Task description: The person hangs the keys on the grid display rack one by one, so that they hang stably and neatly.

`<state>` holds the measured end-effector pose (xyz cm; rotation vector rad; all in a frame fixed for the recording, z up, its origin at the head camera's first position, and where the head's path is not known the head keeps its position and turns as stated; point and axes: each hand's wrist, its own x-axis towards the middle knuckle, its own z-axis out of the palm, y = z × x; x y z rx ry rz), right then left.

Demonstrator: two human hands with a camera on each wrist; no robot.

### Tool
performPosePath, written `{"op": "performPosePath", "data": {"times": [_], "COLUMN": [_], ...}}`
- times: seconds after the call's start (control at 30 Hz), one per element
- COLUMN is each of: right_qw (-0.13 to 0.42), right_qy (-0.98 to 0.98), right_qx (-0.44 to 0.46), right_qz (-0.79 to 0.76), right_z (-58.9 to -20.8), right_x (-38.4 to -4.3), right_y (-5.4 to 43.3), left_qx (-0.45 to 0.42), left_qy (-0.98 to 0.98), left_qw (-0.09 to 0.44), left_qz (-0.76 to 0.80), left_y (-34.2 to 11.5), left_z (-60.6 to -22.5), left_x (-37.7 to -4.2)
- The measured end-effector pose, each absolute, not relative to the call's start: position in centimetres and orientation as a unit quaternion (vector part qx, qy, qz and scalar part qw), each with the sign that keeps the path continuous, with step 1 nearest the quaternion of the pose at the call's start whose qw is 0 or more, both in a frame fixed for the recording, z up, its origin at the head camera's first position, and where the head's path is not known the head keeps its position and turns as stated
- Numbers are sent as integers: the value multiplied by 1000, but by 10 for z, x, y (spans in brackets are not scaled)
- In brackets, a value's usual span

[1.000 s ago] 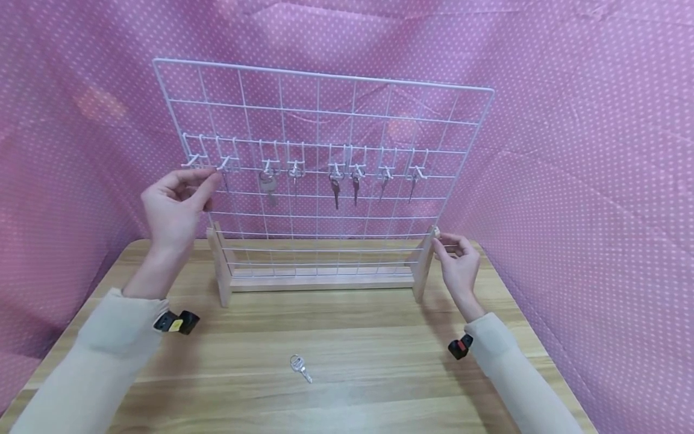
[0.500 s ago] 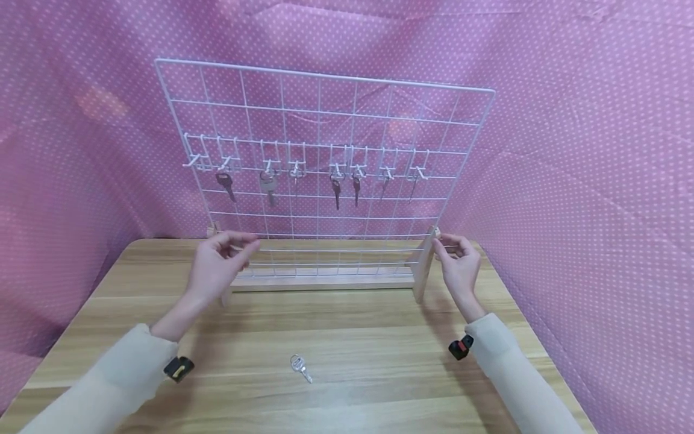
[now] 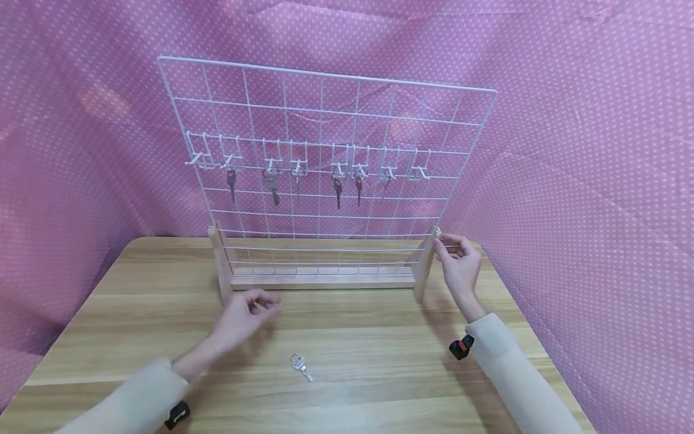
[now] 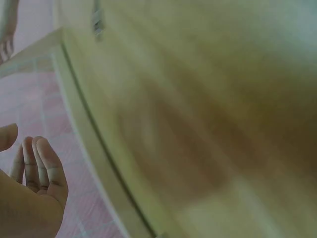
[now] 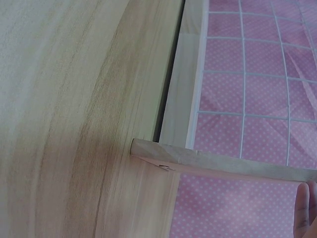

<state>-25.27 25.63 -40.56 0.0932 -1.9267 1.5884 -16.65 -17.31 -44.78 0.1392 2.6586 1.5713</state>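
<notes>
A loose key (image 3: 300,366) is seen lying flat on the wooden surface (image 3: 379,361), in front of the wire rack (image 3: 325,169). The left hand (image 3: 244,316) is held just behind the key, fingers loosely curled, holding nothing. The rack's right wooden post (image 3: 425,265) is touched by the right hand (image 3: 459,262), fingers lightly bent.

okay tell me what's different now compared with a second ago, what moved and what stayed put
The left hand came down from the second hook on the white wire grid, leaving a dark key hanging there, and now hovers empty over the table close to the loose silver key. The right hand stays at the right wooden post. The other hanging keys and the silver key have not moved.
</notes>
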Motion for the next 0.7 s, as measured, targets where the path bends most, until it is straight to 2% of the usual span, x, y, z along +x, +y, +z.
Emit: {"op": "performPosePath", "data": {"times": [0.17, 0.37, 0.53, 0.7], "right_qw": [320, 318, 315, 314], "right_qy": [-728, -727, -726, -728], "right_qx": [37, 37, 35, 33], "right_qz": [605, 607, 610, 609], "right_z": [-406, -406, -406, -406], "right_x": [-253, -254, -254, -253], "right_y": [256, 257, 257, 257], "left_qx": [43, 85, 97, 120], "left_qy": [847, 831, 841, 874], "left_qw": [85, 133, 142, 118], "left_qz": [523, 534, 513, 455], "left_y": [-167, -160, -155, -152], "left_z": [-469, -482, -490, -497], "left_x": [-156, -145, -141, -139]}}
